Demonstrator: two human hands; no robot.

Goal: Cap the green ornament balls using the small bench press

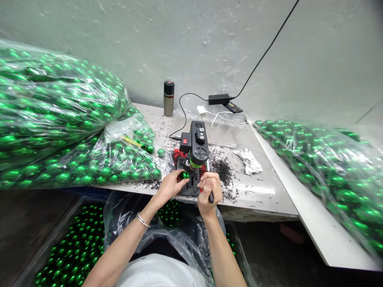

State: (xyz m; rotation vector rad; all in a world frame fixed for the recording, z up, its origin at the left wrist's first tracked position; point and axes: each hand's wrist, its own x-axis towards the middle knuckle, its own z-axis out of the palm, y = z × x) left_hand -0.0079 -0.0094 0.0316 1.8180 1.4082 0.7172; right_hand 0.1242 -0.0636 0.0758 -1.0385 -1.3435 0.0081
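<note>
A small black bench drill press (200,139) stands on the white table with its chuck pointing down. Under it, my left hand (173,185) pinches a shiny green ball (186,175) above the black base (188,189). To the right of the base, my right hand (210,191) is wrapped round a black lever handle (211,197), whose end sticks out below the fist. Red bits (178,154) lie behind the base, and a heap of small black pieces (222,171) lies to its right. Whether the drill tip touches the ball is hidden.
Large clear bags of green balls (60,107) fill the left side; another bag (323,167) lies at right. An open plastic bag (170,231) hangs below the table edge. A flask (168,99), power adapter (220,99), cables and a white glove (249,161) are on the table.
</note>
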